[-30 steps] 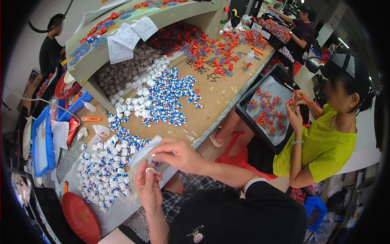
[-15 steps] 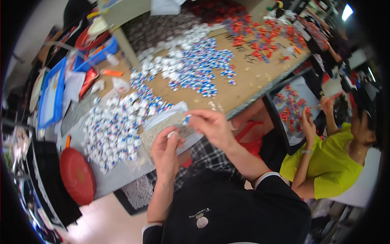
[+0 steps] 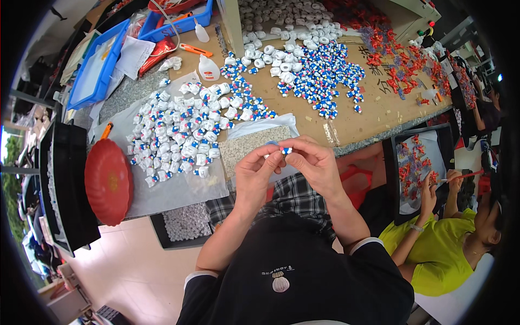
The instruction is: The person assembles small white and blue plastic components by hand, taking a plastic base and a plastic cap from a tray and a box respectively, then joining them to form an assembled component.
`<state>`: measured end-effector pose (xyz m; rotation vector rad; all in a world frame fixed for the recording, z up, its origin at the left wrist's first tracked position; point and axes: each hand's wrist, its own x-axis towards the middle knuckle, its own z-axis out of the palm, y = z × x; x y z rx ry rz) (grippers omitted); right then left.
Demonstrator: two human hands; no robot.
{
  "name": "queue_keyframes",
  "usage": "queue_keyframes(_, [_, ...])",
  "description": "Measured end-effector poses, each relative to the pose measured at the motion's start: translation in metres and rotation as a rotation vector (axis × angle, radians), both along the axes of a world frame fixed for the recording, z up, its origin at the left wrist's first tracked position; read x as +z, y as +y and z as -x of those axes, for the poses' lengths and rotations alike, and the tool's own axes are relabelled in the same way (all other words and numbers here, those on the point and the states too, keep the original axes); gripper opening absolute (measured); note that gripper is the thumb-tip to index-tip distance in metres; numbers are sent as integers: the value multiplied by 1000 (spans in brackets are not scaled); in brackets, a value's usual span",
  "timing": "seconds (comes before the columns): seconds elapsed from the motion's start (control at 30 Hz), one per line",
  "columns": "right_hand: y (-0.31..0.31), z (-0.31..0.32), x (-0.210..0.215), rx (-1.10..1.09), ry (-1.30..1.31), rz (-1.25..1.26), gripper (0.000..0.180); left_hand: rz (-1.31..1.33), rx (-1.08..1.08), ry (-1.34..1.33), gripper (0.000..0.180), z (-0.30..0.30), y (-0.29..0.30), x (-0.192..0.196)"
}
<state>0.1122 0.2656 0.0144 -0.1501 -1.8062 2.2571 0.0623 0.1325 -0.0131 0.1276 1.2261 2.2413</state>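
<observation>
My hands meet in front of my lap, at the table's near edge. A small blue-and-white figure piece (image 3: 286, 151) shows between the fingertips of my right hand (image 3: 316, 161), which is closed in a pinch. My left hand (image 3: 259, 172) is closed too, its fingertips beside that piece. A bit of white shows at them, mostly hidden by the fingers. Left of my hands, white pieces with blue parts (image 3: 179, 132) lie heaped on a plastic sheet. Farther off are a pile of small blue-and-white pieces (image 3: 319, 76) and plain white ring-like pieces (image 3: 271, 56).
A speckled slab (image 3: 246, 149) lies just beyond my left hand. Around the left side are a red scalloped dish (image 3: 108, 184), a blue tray (image 3: 97, 65), a white squeeze bottle (image 3: 208, 69) and an orange cutter (image 3: 196, 50). On my right, a person in yellow (image 3: 444, 249) handles red pieces over a black tray (image 3: 391, 179).
My two hands, apart before with a white piece in the left and a blue-and-white one in the right, have come together at the fingertips. The view has shifted.
</observation>
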Motion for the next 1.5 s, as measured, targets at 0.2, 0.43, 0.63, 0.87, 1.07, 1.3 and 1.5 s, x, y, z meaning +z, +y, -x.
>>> queue_keyframes(0.2, [10,7,8,-176,-188,-268,17,77,51,81,30,6,-13,5])
queue_keyframes(0.43, [9,25,2,14,-22,-833,14,54,163,1,35,14,-46,5])
queue_keyframes(0.63, [7,29,-5,90,34,-1070,15,-88,87,-106,34,12,-49,1])
queue_keyframes(0.87, [5,25,-9,29,34,-1046,15,-69,85,-103,33,12,-49,-3])
queue_keyframes(1.07, [3,21,-2,44,-200,-546,19,18,141,-22,30,8,-41,0])
queue_keyframes(1.3, [-9,18,-3,54,-65,-106,18,40,114,20,31,5,-33,-1])
queue_keyframes(1.5, [-14,15,-8,85,-102,-106,19,29,125,22,29,5,-31,-3])
